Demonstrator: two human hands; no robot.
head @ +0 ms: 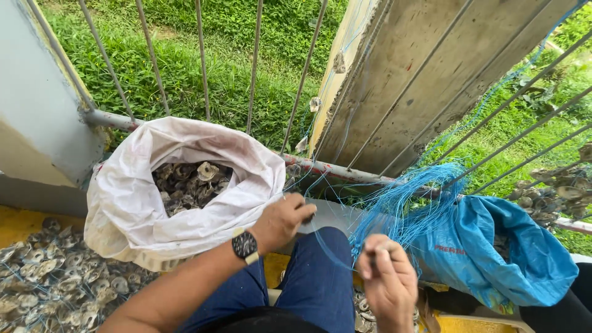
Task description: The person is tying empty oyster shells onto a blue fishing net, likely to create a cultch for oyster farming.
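My left hand [282, 220], with a black watch on the wrist, is closed on a dark shell by the rim of a white sack [129, 209] full of grey oyster shells [188, 182]. My right hand [387, 277] pinches a thin blue line [327, 246] that runs between the two hands and up to a bundle of blue strings [407, 200] hanging from the railing. Both hands hover over my knee in blue trousers [320, 277].
A metal railing [203, 61] stands in front, with grass behind and a concrete post [401, 80] at the right. A blue sack [499, 246] lies at the right, strung shells [555, 191] above it. Loose shells [49, 277] cover the yellow floor at the left.
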